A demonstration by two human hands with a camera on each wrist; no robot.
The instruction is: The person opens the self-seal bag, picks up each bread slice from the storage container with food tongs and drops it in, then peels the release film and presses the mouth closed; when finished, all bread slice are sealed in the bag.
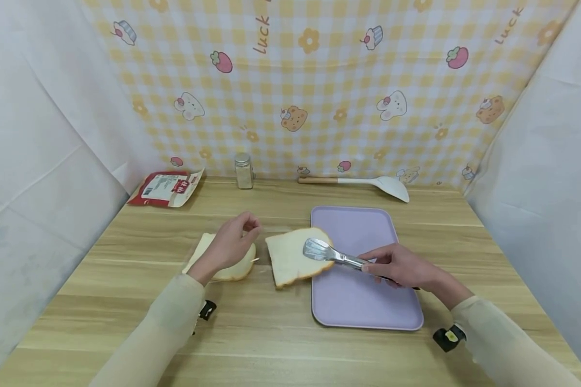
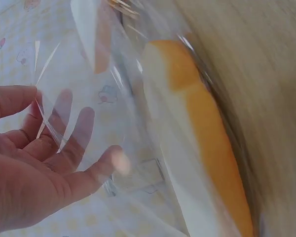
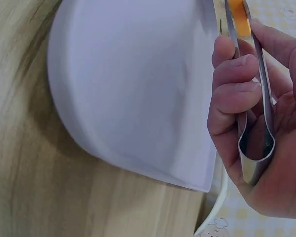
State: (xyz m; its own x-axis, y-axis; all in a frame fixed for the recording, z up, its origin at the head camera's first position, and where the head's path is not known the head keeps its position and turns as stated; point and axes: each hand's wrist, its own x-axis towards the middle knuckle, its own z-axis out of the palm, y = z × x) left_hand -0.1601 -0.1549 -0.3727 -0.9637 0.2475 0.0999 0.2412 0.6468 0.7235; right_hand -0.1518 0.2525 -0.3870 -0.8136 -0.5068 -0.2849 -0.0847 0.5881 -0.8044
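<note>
My left hand [image 1: 232, 242] pinches the edge of a clear plastic bag [image 2: 54, 123] between thumb and fingertips. A slice of bread [image 1: 200, 252] lies within or under the plastic, partly hidden by that hand; its brown crust shows close up in the left wrist view. My right hand [image 1: 399, 266] grips metal tongs [image 1: 341, 258], fingers curled round both arms. The tongs' flat ends are clamped on another bread slice [image 1: 290, 258]. That slice is between the plastic and the lilac tray [image 1: 363, 301], its right side over the tray's left rim.
A red and white packet [image 1: 167, 188] lies at the back left. A glass shaker jar [image 1: 243, 172] stands beside it near the patterned cloth. Behind the tray lies a white spatula [image 1: 389, 187] with a wooden handle.
</note>
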